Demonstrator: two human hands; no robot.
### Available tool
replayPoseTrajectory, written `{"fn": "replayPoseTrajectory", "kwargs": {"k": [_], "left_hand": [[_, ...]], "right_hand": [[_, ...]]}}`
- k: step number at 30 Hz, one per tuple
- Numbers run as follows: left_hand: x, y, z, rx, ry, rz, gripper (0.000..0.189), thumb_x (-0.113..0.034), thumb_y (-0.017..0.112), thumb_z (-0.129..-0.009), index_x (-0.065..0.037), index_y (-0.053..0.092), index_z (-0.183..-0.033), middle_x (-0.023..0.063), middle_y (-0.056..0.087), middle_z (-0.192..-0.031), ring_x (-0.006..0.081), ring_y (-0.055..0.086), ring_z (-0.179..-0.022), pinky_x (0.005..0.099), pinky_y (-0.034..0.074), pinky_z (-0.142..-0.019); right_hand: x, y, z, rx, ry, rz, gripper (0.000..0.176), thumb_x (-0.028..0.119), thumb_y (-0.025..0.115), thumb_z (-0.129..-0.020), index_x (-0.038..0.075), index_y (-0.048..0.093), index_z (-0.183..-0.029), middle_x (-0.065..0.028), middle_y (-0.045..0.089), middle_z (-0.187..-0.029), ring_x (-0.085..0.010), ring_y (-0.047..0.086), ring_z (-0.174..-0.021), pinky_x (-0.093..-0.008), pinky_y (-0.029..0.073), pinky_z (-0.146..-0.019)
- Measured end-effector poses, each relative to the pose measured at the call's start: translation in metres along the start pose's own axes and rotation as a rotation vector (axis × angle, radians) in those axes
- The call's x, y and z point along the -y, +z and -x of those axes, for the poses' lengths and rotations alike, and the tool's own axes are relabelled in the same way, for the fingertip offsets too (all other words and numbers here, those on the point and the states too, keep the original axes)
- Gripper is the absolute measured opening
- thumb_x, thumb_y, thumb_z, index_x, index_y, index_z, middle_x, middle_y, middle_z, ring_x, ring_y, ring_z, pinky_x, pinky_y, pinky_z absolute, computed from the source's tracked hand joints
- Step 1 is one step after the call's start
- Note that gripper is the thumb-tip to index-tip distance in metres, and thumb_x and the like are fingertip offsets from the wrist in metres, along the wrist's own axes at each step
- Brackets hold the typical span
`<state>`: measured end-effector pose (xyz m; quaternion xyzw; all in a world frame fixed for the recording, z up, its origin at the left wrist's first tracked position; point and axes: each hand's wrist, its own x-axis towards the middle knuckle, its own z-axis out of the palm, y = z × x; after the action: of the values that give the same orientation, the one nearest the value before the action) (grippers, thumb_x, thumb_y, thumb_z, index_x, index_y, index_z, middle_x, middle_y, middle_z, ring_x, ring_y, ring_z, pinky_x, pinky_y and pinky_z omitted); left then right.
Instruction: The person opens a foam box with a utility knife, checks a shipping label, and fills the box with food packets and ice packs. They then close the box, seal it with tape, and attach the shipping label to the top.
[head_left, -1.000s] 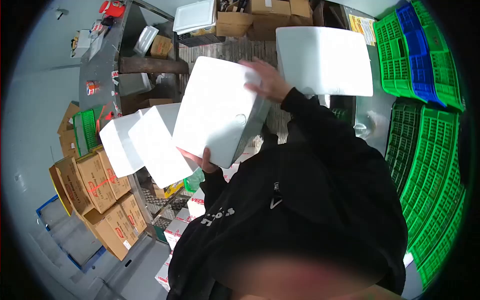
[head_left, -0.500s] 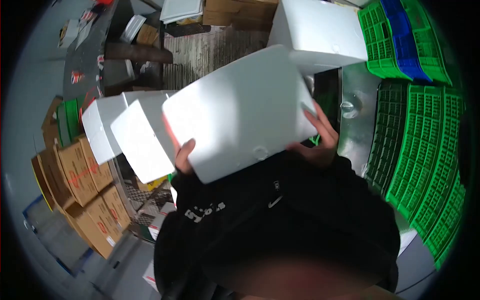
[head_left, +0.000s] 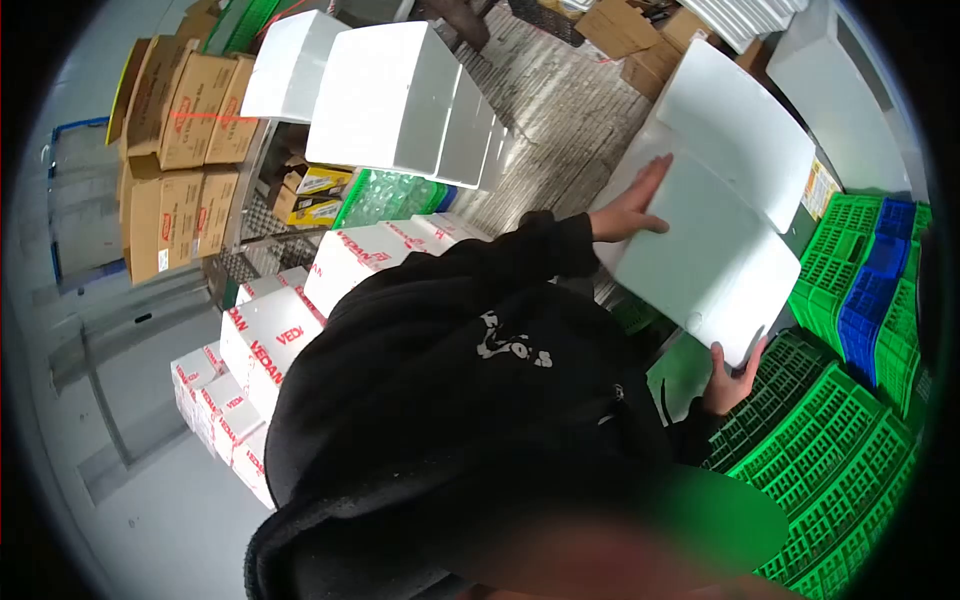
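Held box: white rectangular foam box (head_left: pixel 708 255), tilted between both hands, close beside a second white foam box (head_left: pixel 748 120); whether the two touch, I cannot tell
Left hand (head_left: pixel 630 207): fingers stretched out, thumb apart, resting along the held box's left edge
Right hand (head_left: pixel 730 382): thumb and fingers gripping the near lower corner
Step in hand: looks like settling or lining up the held box against its neighbour
Next move: probably calls for the corner grip to stay firm and the left palm to steady the tilt
Foam box insides: hidden, only smooth outer faces showing
Green plastic basket (head_left: pixel 432 200): holds clear, glossy pieces, too small to identify
White cartons with red lettering (head_left: pixel 262 345): stacked at the left, contents hidden
Brown cardboard cartons (head_left: pixel 182 215): piled farther left, contents not visible
Green lattice crates (head_left: pixel 835 440): stacked near the right hand, contents unclear
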<state>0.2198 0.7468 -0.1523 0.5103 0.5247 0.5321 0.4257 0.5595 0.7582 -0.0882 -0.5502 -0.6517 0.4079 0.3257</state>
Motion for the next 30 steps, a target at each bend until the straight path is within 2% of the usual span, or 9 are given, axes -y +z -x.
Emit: {"fn": "replayPoseTrajectory", "kwargs": {"k": [4,9,12,15,18,21,24,27,30], "left_hand": [[-0.026,-0.025,0.029,-0.18,0.003,-0.458,0.073,-0.024,0.068,-0.083,-0.002,0.031,-0.142,0.0222,0.032,-0.144,0.0372,0.028,-0.135,0.0434,0.025,-0.111],[-0.104,-0.271,0.127,-1.302,0.171,-1.012,0.045,-0.023,0.075,-0.074,-0.002,0.057,-0.11,0.0184,0.058,-0.105,0.0353,0.051,-0.108,0.043,0.044,-0.087],[-0.059,-0.432,0.257,-1.559,-0.629,-1.332,0.079,-0.062,0.066,-0.073,0.0,0.053,-0.122,0.0236,0.052,-0.122,0.0379,0.045,-0.118,0.0483,0.037,-0.1],[0.012,-0.471,0.336,-1.451,-0.847,-0.977,0.08,-0.056,0.065,-0.079,0.002,0.046,-0.13,0.0274,0.045,-0.133,0.0399,0.037,-0.127,0.0487,0.032,-0.106],[0.057,-0.455,0.343,-1.536,-0.347,-0.255,0.026,-0.01,0.068,-0.084,0.002,0.057,-0.104,0.0159,0.063,-0.101,0.0226,0.058,-0.091,0.0361,0.051,-0.083],[0.066,-0.449,0.317,-1.566,-0.135,-0.028,0.02,-0.01,0.075,-0.079,-0.001,0.06,-0.09,0.0093,0.066,-0.087,0.0155,0.058,-0.075,0.0312,0.049,-0.074],[0.072,-0.456,0.289,-1.525,-0.072,0.044,0.021,-0.01,0.079,-0.076,-0.003,0.061,-0.084,0.007,0.065,-0.085,0.0126,0.057,-0.073,0.0291,0.047,-0.072],[0.063,-0.455,0.259,-1.407,-0.114,-0.094,0.023,-0.01,0.08,-0.074,-0.001,0.063,-0.085,0.0077,0.065,-0.085,0.0134,0.057,-0.077,0.0295,0.047,-0.075],[0.041,-0.453,0.206,-1.273,-0.063,-0.152,0.026,-0.012,0.081,-0.073,0.001,0.064,-0.087,0.0087,0.065,-0.088,0.0148,0.058,-0.083,0.0312,0.046,-0.081]], "right_hand": [[-0.041,-0.005,-0.034,0.076,-0.095,0.354,0.073,0.016,0.079,-0.075,0.009,0.045,-0.139,-0.0207,0.05,-0.133,-0.0276,0.053,-0.117,-0.0354,0.042,-0.096],[-0.003,0.016,-0.049,0.087,-0.096,0.736,0.071,0.024,0.078,-0.076,0.011,0.046,-0.138,-0.0295,0.042,-0.137,-0.0401,0.045,-0.125,-0.0428,0.039,-0.101],[0.053,0.043,-0.056,-0.024,-0.228,0.794,0.066,0.022,0.077,-0.077,0.009,0.049,-0.135,-0.0307,0.04,-0.137,-0.0412,0.041,-0.128,-0.0451,0.037,-0.103],[0.162,0.118,-0.064,-0.143,-0.356,0.354,0.052,0.012,0.072,-0.08,0.004,0.053,-0.128,-0.0194,0.044,-0.138,-0.0334,0.045,-0.125,-0.0429,0.039,-0.099],[0.235,0.233,-0.081,0.222,-0.392,-0.049,0.049,0.0,0.06,-0.081,0.006,0.05,-0.129,-0.0139,0.046,-0.137,-0.0274,0.046,-0.124,-0.0421,0.041,-0.097],[0.26,0.385,-0.102,0.612,-0.358,-0.152,0.056,0.032,0.066,-0.086,0.01,0.046,-0.133,-0.0113,0.045,-0.136,-0.0286,0.041,-0.128,-0.0447,0.036,-0.103],[0.223,0.536,-0.117,0.555,-0.537,-0.076,0.064,0.039,0.062,-0.088,0.007,0.038,-0.139,-0.0215,0.041,-0.136,-0.0318,0.034,-0.132,-0.0426,0.027,-0.11],[0.193,0.612,-0.139,0.435,-0.37,-0.168,0.056,0.037,0.062,-0.089,0.004,0.044,-0.131,-0.0208,0.051,-0.123,-0.0285,0.049,-0.116,-0.0376,0.04,-0.099],[0.187,0.614,-0.165,0.473,0.102,-0.816,0.031,0.027,0.062,-0.09,0.004,0.049,-0.106,-0.0052,0.058,-0.091,-0.0114,0.056,-0.075,-0.0262,0.046,-0.062]]}}
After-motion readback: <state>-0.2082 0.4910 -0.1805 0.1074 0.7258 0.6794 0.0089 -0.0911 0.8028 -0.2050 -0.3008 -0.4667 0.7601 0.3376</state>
